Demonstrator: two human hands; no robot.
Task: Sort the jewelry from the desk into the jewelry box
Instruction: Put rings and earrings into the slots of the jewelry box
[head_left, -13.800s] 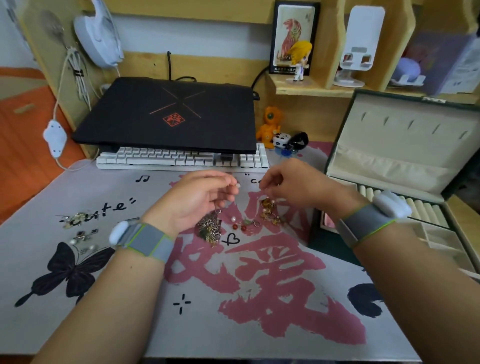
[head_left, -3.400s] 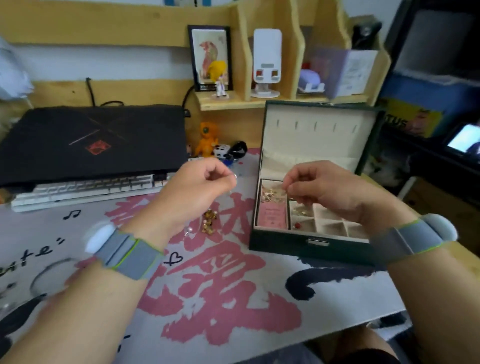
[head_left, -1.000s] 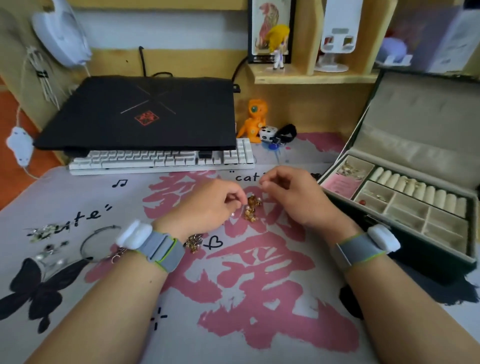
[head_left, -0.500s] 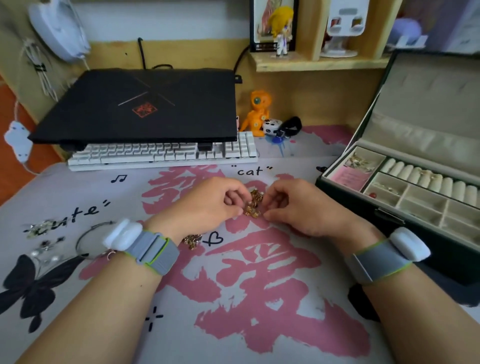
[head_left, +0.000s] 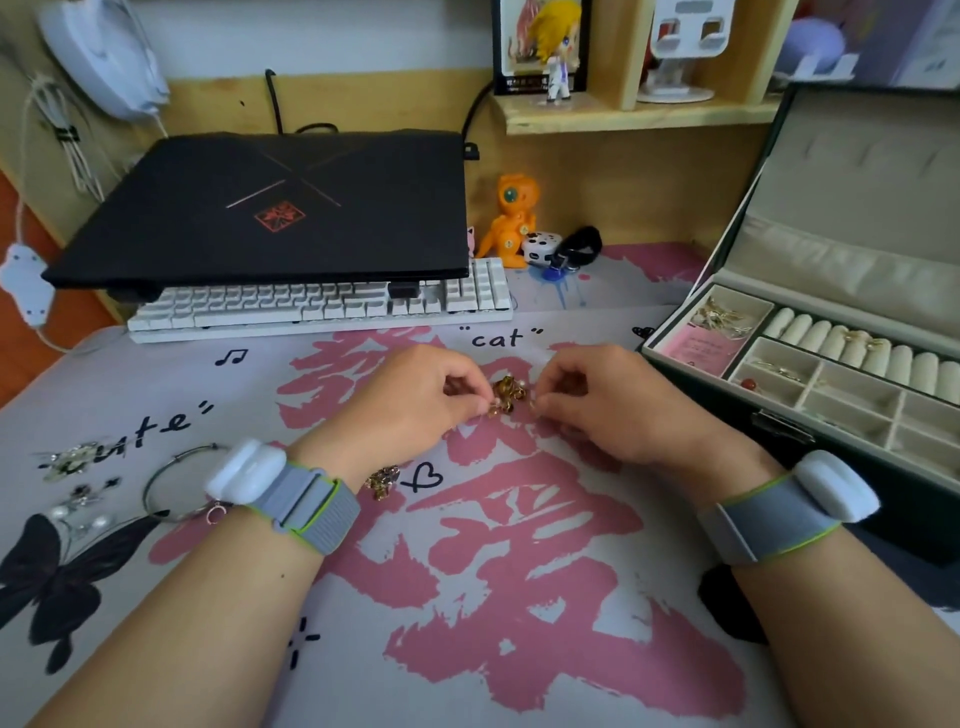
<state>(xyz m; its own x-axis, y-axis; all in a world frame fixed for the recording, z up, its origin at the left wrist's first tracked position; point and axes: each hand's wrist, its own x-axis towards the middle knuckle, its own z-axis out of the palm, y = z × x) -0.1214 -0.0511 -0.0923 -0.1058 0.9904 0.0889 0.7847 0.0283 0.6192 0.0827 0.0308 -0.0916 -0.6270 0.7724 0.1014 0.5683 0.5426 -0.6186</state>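
Two hands are met over a small tangle of gold jewelry (head_left: 509, 396) near the middle of the counter (head_left: 519, 649), just below the printed word "cat". The left hand (head_left: 410, 410) is curled, its fingertips pinched on the left side of the tangle; the right hand (head_left: 602, 410) is curled likewise, its grip narrow on the right side. Whether the tangle is lifted or lies on the mat cannot be told.

A second small gold cluster (head_left: 383, 480) is seen just beside the left wrist, partly hidden by it. Toward the counter's left edge a thin bangle (head_left: 171, 480) is laid, and beyond it silver and pearl pieces (head_left: 78, 486) are scattered.

At the right edge the jewelry box (head_left: 779, 431) is stood open, lid raised — gold pieces are held in its back-left compartment, a red bead in a front one, and rings are set among the cream rolls.

Along the back edge a white keyboard (head_left: 322, 306) is tucked under a closed black laptop (head_left: 280, 208).
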